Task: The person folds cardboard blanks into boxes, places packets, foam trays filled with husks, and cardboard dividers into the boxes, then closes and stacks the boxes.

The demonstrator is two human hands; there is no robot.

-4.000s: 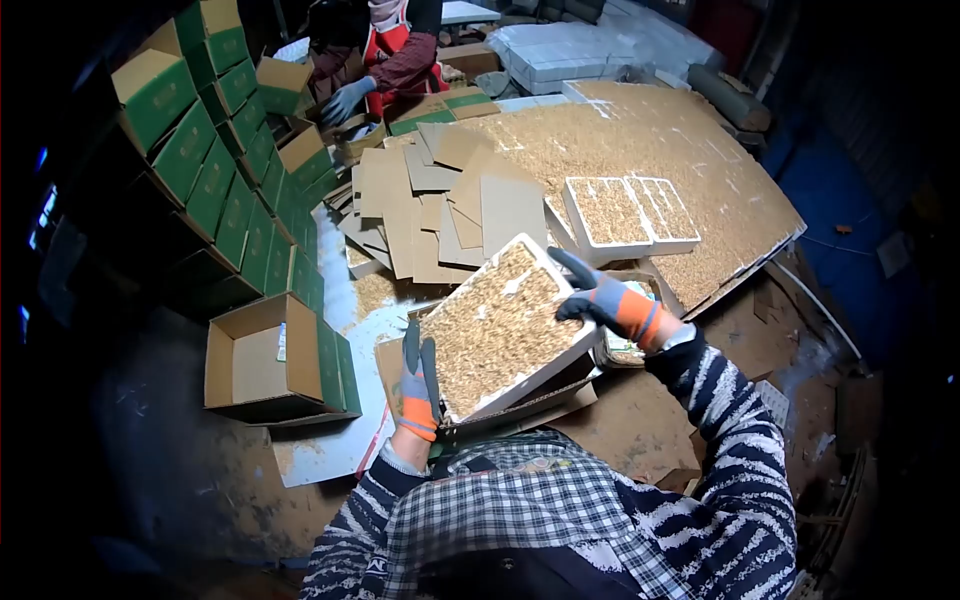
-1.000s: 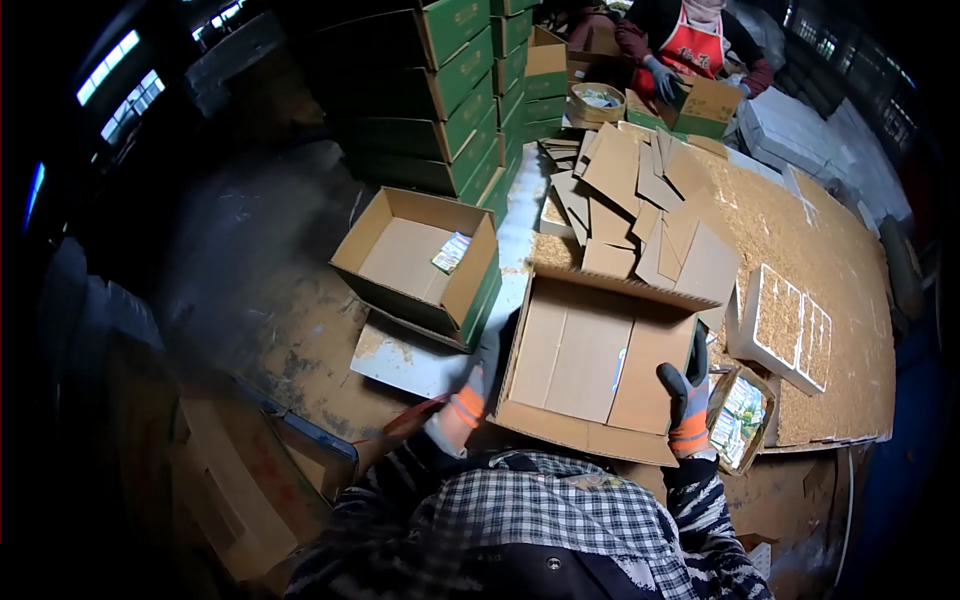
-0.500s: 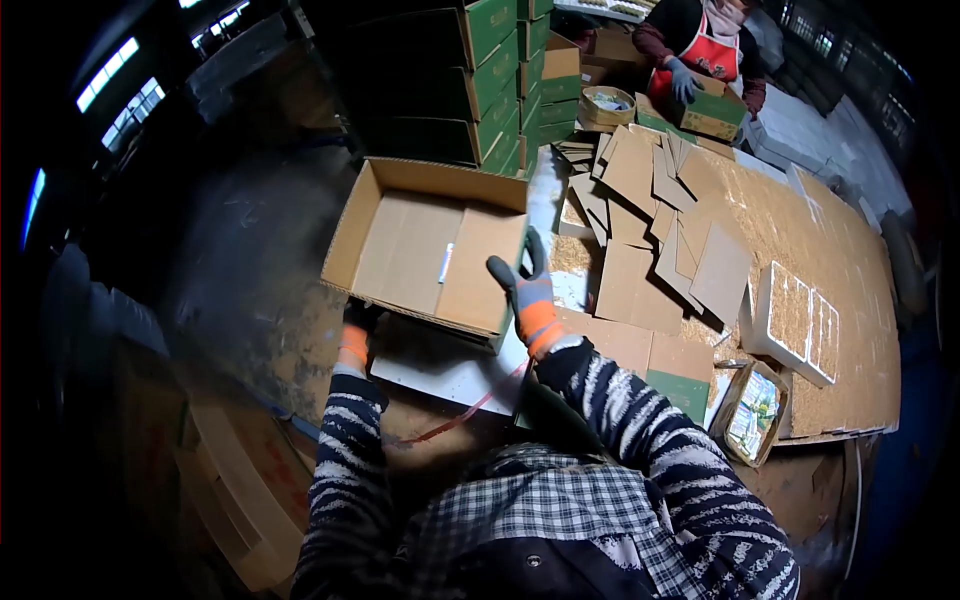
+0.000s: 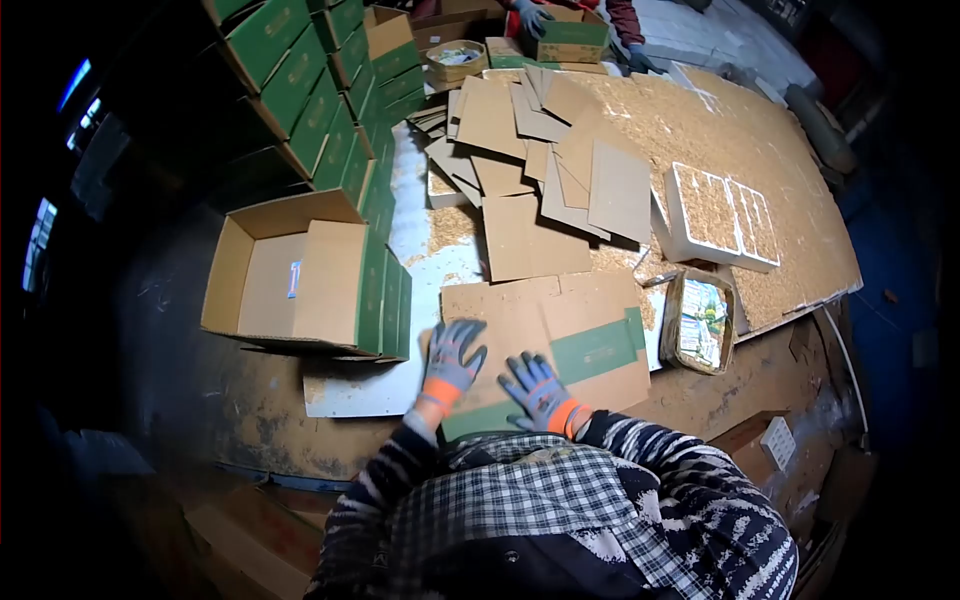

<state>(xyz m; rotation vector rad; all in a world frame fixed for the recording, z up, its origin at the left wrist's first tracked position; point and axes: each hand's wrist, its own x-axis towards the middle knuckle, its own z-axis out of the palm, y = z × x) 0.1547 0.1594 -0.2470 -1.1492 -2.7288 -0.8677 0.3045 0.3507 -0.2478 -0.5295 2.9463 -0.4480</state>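
**Flattened carton [image 4: 562, 330] at near side of tabletop [image 4: 365, 392]**

Left hand [image 4: 450, 368]: gloved, over carton's left part; fingers spread, nothing gripped. Right hand [image 4: 543, 396]: gloved, near it, over carton's near part; fingers fanned wide, nothing gripped. Palm contact: cannot tell for either.

Carton lies flat, green bands printed on brown board. To its left: open-topped box [image 4: 228, 270], blue-and-white slip [image 4: 295, 280] inside. Beyond: loose cardboard sheets [image 4: 535, 240], overlapping. Right: basket [image 4: 674, 325] of packets [image 4: 706, 318].

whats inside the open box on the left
Inside the open box, a small blue-and-white card shows beside the edge of a loose-looking cardboard piece. Anything beneath that piece is covered.
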